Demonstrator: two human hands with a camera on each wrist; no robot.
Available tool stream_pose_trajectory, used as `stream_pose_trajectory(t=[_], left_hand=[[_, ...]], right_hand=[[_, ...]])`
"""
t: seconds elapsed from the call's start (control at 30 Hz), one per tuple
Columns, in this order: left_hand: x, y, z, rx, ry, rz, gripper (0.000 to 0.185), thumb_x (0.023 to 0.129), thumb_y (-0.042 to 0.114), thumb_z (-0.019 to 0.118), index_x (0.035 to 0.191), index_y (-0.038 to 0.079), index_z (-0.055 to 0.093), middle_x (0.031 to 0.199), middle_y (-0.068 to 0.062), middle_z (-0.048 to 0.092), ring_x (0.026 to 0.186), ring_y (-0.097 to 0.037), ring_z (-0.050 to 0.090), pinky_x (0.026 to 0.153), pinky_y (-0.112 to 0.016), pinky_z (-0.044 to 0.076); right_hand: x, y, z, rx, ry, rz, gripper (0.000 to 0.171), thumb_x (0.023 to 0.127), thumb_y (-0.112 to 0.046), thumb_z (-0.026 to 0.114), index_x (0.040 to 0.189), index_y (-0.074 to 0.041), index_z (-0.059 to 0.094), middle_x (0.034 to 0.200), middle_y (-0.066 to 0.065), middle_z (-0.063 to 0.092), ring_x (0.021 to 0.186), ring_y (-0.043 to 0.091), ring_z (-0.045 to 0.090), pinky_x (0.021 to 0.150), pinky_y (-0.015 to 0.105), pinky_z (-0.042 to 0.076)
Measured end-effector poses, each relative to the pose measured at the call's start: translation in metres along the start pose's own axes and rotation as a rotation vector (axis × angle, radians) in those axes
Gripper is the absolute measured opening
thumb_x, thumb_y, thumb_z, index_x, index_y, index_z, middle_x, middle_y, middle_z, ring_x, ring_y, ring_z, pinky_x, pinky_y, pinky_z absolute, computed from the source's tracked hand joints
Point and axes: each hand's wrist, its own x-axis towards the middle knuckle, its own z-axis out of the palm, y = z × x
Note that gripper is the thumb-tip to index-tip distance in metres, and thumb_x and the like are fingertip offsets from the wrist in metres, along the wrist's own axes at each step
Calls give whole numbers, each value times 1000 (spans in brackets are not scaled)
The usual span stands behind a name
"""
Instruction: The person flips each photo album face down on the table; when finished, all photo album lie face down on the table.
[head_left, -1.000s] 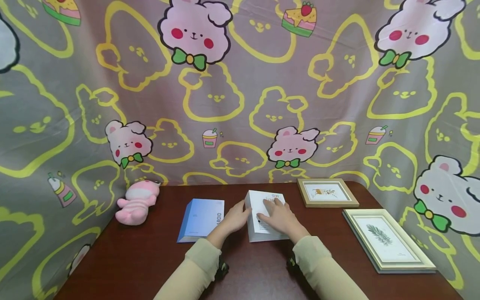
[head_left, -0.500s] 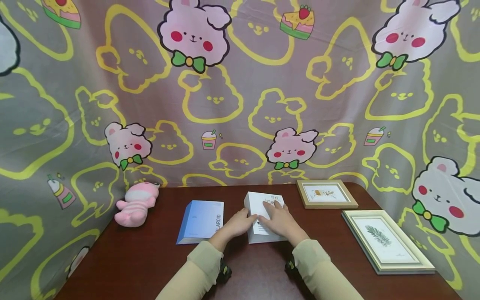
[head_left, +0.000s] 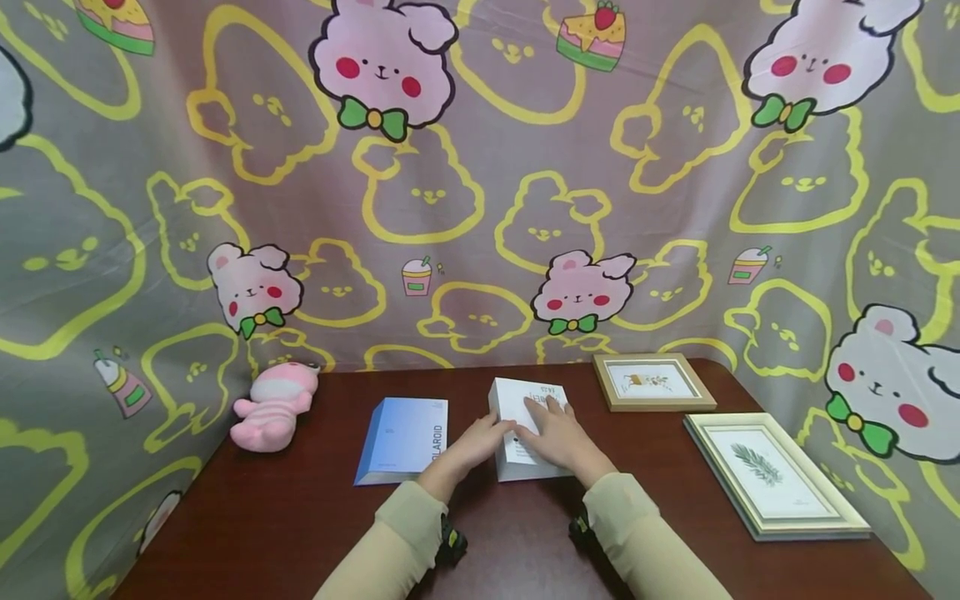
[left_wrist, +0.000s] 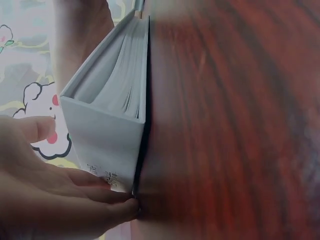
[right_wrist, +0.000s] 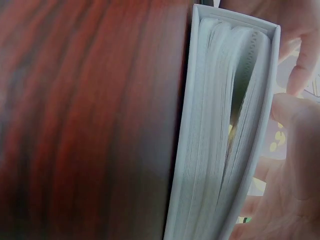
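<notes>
A thick white photo album (head_left: 517, 404) lies closed on the dark wooden table, cover up, with printed text on it. My left hand (head_left: 472, 446) is at its left side. In the left wrist view, the left fingers (left_wrist: 117, 212) lie along the album's spine (left_wrist: 102, 140) near the tabletop, while the thumb stands off from it. My right hand (head_left: 561, 437) rests on the cover with fingers spread. Seen from the right wrist, the album's page edges (right_wrist: 200, 135) bulge, with a gap between some leaves.
Left of the white album lies a blue album (head_left: 405, 437) marked with lettering. A pink plush toy (head_left: 276, 408) lies at the back left. Two picture frames, one wooden (head_left: 652, 404) and one cream (head_left: 776, 475), lie on the right. A patterned curtain (head_left: 480, 167) surrounds the table (head_left: 517, 550).
My left hand has shifted slightly to the right, its thumb now reaching over the album's left edge. The right hand and the album have stayed nearly in place.
</notes>
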Motion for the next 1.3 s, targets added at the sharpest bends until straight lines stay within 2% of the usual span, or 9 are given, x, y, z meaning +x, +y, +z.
stream_pose_trajectory(t=[0.1,0.2,0.33,0.43,0.6,0.77,1.03,1.17,1.3], left_hand=[[2,2,-2,-127,-25,-27,63,105,36,45,155,-3,37,159,-24,35,147,-37,30,117,-58,22],[3,4,-4,-318,-48,-63,60,106,33,45,153,-4,39,162,-22,27,150,-35,22,118,-57,20],[4,7,-8,-574,-47,-100,64,104,34,47,154,-4,34,165,-22,19,151,-39,18,114,-59,29],[4,8,-11,-680,-16,-111,66,103,37,46,152,-4,34,160,-25,26,146,-43,25,108,-63,36],[2,12,-16,-763,17,-141,68,100,41,46,145,-9,36,143,-33,40,137,-45,35,105,-66,35],[1,12,-20,-859,19,-177,75,101,42,44,150,-11,24,148,-38,30,140,-48,28,107,-70,30],[-1,20,-27,-952,14,-181,80,103,40,41,156,-11,9,155,-42,14,145,-54,15,110,-75,18],[-1,22,-29,-982,22,-186,80,103,40,40,158,-9,6,157,-41,12,147,-53,12,112,-71,18],[-3,25,-32,-996,19,-175,80,103,41,39,159,-7,6,158,-39,11,148,-51,11,114,-67,18]], right_hand=[[1,0,0,15,-1,5,67,102,-47,55,155,-9,44,156,31,36,143,60,24,110,70,25],[4,1,1,19,5,10,67,102,-47,54,156,-10,43,156,30,36,143,59,23,111,70,25],[8,0,2,23,16,25,68,102,-49,52,157,-11,41,157,30,34,142,61,23,109,71,27],[10,-3,2,38,11,35,67,102,-49,51,157,-11,41,157,31,33,141,62,23,106,74,28],[8,-11,0,34,17,42,65,102,-45,51,155,-8,44,154,31,38,140,58,31,106,72,31],[5,-26,-7,24,36,8,66,100,-43,55,151,-2,46,147,27,49,135,46,46,107,59,38],[6,-63,-18,-17,35,18,78,89,-40,72,152,-4,43,140,30,52,112,45,62,90,56,51],[8,-78,-17,-82,33,32,80,84,-38,79,150,-8,45,133,31,53,101,49,62,77,56,54],[8,-89,-15,-148,50,66,73,82,-36,81,142,-8,52,124,30,51,97,51,60,69,55,55]])
